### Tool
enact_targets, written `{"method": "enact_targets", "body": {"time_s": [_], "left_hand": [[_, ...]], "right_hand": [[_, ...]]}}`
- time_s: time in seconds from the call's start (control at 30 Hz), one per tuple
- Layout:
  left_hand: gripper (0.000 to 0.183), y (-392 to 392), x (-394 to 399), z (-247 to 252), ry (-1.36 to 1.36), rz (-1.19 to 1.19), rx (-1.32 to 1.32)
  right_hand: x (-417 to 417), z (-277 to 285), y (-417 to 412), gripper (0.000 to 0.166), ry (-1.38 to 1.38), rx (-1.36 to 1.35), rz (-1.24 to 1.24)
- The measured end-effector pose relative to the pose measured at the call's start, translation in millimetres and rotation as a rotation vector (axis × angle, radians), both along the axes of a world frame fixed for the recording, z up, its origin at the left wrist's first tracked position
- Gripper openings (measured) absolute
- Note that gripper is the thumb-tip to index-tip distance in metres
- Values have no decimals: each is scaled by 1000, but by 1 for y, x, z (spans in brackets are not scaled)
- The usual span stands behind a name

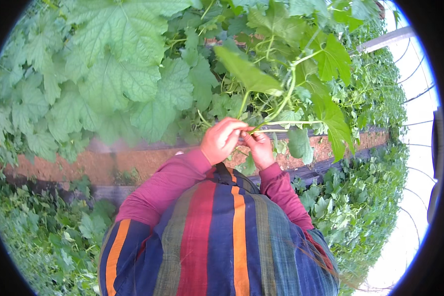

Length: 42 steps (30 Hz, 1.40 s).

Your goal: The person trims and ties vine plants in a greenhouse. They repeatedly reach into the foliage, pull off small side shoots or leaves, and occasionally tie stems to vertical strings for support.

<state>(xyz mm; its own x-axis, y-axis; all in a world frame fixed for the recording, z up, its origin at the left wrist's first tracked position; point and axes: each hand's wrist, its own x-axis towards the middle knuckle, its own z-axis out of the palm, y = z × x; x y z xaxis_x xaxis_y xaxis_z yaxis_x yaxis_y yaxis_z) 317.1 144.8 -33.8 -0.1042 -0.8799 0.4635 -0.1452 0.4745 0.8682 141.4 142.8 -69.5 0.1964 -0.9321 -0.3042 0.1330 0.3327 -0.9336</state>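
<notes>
A green vine stem (289,88) with broad lobed leaves rises from between my fingers toward the upper right. My left hand (221,140) pinches the stem's lower part with thumb and fingertips. Close against it, my right hand (259,148) grips the same stem, its fingertips nearly meeting the left ones. Leaf stalks stick out to the right above my right hand, one ending in a large drooping leaf (333,118). Another leaf (246,72) stands above my left hand on a short stalk. The exact point of the grip is partly hidden by my fingers.
Dense large-leaved vines (114,55) fill the upper left. A bare soil path (144,164) runs across, edged by dark sheeting (310,174). More low plants (40,229) grow on the near side. At the upper right are a pale beam (386,40) and thin curved hoops.
</notes>
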Motion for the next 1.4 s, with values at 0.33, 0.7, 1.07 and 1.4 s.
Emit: {"method": "enact_targets", "body": {"time_s": [0.33,0.7,1.07,1.4], "left_hand": [[17,-41,-9,17,401,-430,879],[13,-25,2,6,365,-579,876],[12,-11,4,26,409,-382,820],[13,-9,5,23,390,-306,814]], "right_hand": [[-14,-3,-2,30,417,-176,404],[-31,107,-48,35,97,-247,102],[-47,78,-73,34,-187,-76,235],[-51,86,-85,23,175,-149,265]]}}
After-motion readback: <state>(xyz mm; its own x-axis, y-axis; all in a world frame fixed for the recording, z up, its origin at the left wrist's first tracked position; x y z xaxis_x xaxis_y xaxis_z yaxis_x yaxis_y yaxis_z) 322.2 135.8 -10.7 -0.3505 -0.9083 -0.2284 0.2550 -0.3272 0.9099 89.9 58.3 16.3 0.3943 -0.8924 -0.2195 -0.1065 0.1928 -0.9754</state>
